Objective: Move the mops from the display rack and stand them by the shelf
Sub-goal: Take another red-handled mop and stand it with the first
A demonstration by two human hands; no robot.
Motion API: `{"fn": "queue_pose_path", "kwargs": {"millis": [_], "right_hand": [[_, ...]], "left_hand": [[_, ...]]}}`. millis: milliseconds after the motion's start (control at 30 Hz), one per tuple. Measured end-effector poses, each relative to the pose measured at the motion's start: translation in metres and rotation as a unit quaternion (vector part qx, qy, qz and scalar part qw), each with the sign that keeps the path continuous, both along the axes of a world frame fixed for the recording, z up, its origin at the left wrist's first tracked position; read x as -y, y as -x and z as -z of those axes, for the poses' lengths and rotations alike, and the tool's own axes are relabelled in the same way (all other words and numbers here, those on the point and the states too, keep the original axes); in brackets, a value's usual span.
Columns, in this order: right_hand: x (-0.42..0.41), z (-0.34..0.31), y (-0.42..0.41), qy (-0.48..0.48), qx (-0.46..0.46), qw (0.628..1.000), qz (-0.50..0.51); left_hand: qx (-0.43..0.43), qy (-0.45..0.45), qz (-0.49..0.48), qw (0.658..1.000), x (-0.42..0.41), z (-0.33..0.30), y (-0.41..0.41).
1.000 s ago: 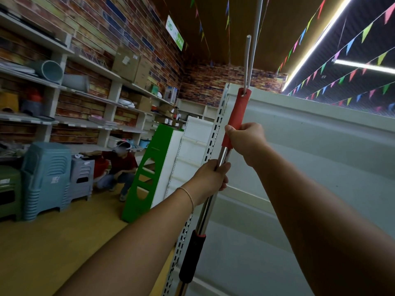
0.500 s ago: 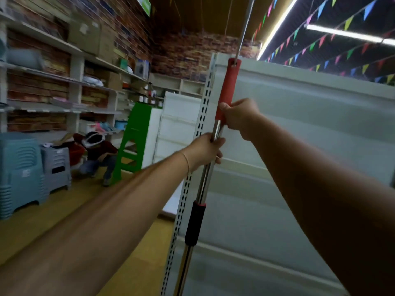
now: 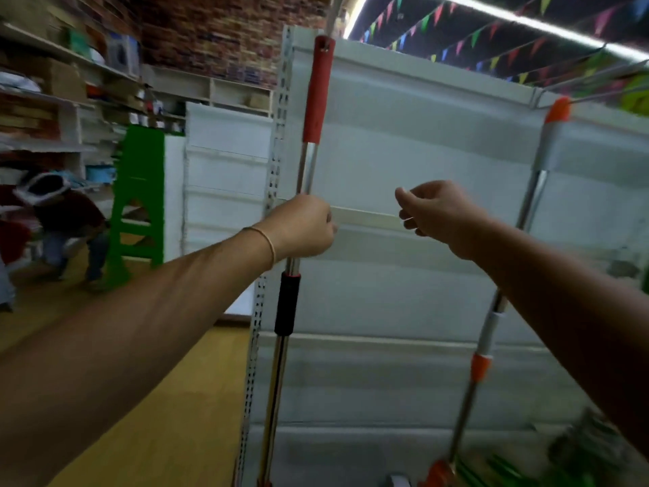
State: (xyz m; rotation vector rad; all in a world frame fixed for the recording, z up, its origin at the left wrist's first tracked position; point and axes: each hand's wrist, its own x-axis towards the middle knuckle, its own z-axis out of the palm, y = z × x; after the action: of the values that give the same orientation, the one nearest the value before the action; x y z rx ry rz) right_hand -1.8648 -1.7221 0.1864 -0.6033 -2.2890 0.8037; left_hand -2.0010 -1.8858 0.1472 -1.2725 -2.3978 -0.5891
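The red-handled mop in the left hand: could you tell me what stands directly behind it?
Behind the red-handled mop stands the white shelf back panel, with a perforated upright just beside the pole. The left hand covers part of the pole and the panel behind.

Left hand (image 3: 302, 226) closed round the chrome shaft of a red-handled mop (image 3: 318, 93), gripping between the red top grip and a black sleeve lower down; pole near upright against the white shelf panel (image 3: 404, 142), just beside its perforated upright (image 3: 277, 163). Right hand (image 3: 439, 214) off the pole, fingers loosely curled, empty, in the gap between that mop and an orange-tipped mop (image 3: 537, 170) leaning further right. Left background: green step stool (image 3: 140, 191), a crouching person (image 3: 59, 219), blurred.
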Motion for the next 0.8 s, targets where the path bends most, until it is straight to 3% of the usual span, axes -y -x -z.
{"fn": "queue_pose_path", "kwargs": {"millis": [233, 467, 800], "right_hand": [[-0.017, 0.062, -0.101, -0.046, 0.060, 0.993, 0.093], [-0.041, 0.105, -0.223, -0.017, 0.102, 0.976, 0.192], [-0.100, 0.128, -0.400, 0.042, 0.092, 0.943, 0.317]], "left_hand": [[0.059, 0.053, 0.142, 0.987, -0.063, 0.054, -0.051], [0.059, 0.095, 0.262, 0.958, -0.139, 0.090, -0.132], [0.076, 0.121, 0.408, 0.902, -0.264, 0.103, -0.316]]}}
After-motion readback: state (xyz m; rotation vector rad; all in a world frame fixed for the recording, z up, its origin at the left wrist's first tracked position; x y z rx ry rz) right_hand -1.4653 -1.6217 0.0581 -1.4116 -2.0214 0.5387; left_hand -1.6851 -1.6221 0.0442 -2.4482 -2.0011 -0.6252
